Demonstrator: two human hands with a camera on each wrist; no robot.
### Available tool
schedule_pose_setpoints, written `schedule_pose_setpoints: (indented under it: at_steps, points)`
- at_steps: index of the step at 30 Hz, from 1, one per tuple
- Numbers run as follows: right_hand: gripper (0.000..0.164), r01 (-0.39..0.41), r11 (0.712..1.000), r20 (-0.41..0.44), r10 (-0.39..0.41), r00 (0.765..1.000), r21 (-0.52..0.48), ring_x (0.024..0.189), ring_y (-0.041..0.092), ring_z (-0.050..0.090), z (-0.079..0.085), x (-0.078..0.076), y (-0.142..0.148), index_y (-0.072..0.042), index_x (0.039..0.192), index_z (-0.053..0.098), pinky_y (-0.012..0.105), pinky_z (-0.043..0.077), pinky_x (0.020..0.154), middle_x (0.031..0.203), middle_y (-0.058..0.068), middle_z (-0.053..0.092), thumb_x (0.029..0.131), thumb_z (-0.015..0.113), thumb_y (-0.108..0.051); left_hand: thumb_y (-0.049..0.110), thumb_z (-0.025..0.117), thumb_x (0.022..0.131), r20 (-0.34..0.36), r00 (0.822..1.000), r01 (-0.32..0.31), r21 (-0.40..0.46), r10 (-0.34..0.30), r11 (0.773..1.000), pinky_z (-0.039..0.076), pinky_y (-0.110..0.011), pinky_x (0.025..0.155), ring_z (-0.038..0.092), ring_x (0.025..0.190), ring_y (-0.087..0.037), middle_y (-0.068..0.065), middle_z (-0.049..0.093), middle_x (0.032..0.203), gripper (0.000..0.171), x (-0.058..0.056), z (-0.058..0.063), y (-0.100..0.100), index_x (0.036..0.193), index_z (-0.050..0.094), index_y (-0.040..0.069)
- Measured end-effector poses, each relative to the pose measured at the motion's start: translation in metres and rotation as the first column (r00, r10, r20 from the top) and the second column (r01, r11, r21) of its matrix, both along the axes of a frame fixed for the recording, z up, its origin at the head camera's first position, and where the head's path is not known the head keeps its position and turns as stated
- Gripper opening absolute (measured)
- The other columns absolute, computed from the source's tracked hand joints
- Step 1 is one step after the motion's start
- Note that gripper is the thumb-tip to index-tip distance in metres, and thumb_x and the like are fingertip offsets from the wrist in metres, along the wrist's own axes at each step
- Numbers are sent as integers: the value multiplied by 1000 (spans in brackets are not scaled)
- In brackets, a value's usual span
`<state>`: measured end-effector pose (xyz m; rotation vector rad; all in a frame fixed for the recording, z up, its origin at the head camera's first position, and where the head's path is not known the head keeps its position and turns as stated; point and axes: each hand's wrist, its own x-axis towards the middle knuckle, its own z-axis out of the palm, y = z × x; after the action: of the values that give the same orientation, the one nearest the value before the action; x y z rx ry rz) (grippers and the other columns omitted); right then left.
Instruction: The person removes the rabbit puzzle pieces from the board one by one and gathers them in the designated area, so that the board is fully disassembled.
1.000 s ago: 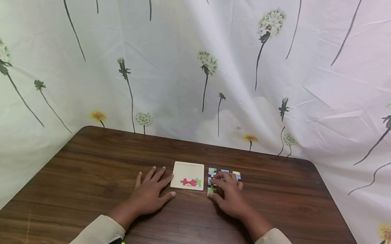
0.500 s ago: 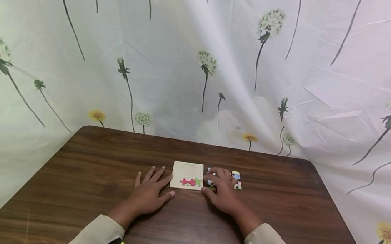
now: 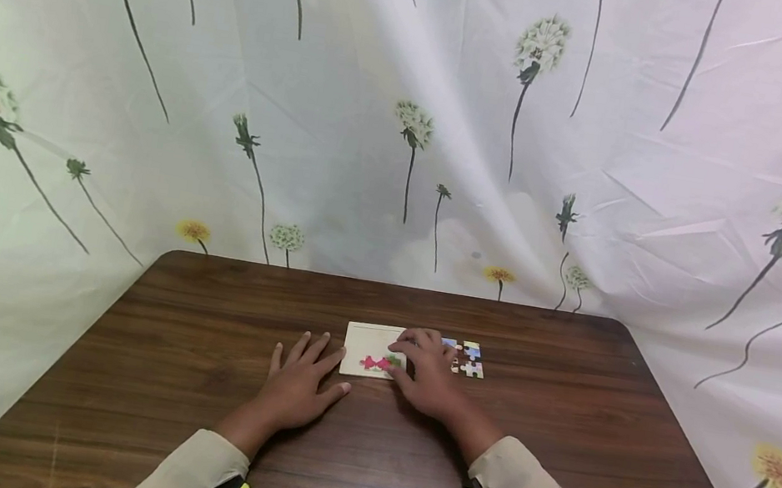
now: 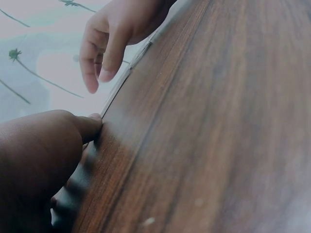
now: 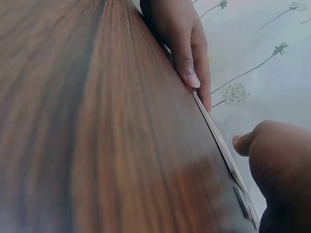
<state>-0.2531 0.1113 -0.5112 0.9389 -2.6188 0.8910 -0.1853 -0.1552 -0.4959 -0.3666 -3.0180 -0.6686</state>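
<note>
My left hand (image 3: 297, 388) lies spread on the tabletop, its index finger and thumb right at the left edge of a pale square puzzle tray (image 3: 365, 339). Pink-red puzzle pieces (image 3: 376, 363) sit along the tray's near side, beside a green one half covered. My right hand (image 3: 430, 378) hovers over the tray's right part with bent fingers, thumb and index pointing down at the green area. In the left wrist view the right hand (image 4: 121, 34) shows above the tray's edge; I cannot tell whether a piece is between its fingertips.
Several loose jigsaw pieces (image 3: 471, 359), blue, yellow and white, lie right of the tray, partly behind the right hand. All rests on a dark wooden table (image 3: 210, 335). A dandelion-print cloth (image 3: 345, 144) hangs behind its far edge.
The right hand has moved left from the loose pieces to over the tray's right side, uncovering the pieces at the right. The left hand and the tray have stayed put.
</note>
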Motion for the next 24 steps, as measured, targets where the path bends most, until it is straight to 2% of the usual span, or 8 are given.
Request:
schedule_pose_setpoints:
  at_steps: [7, 14, 24]
  points:
    - [26, 14, 999, -41, -12, 999, 37, 132, 34, 49, -1, -4, -9, -15, 126, 79, 64, 29, 99, 136, 6, 66, 106, 74, -30, 52, 63, 108, -2, 1000, 3, 3, -3, 1000, 9, -84, 127, 23, 167, -50, -18, 36, 177, 65, -2, -1, 0, 163, 54, 19]
    - [25, 32, 998, -32, -30, 999, 58, 129, 31, 49, -1, -6, -13, -16, 121, 81, 59, 29, 98, 133, 5, 66, 103, 79, -33, 53, 63, 108, 4, 1000, 5, -7, -5, 1000, 7, -83, 128, 20, 168, -49, -18, 34, 179, 65, -5, -5, -1, 165, 52, 21]
    - [31, 38, 989, 18, -41, 999, 146, 130, 28, 44, 1, -5, -14, -20, 127, 81, 57, 28, 99, 134, 1, 61, 104, 76, -41, 51, 63, 109, 6, 1000, 4, -10, -4, 1000, 8, -84, 127, 21, 168, -50, -19, 34, 178, 65, -5, -4, 0, 165, 52, 20]
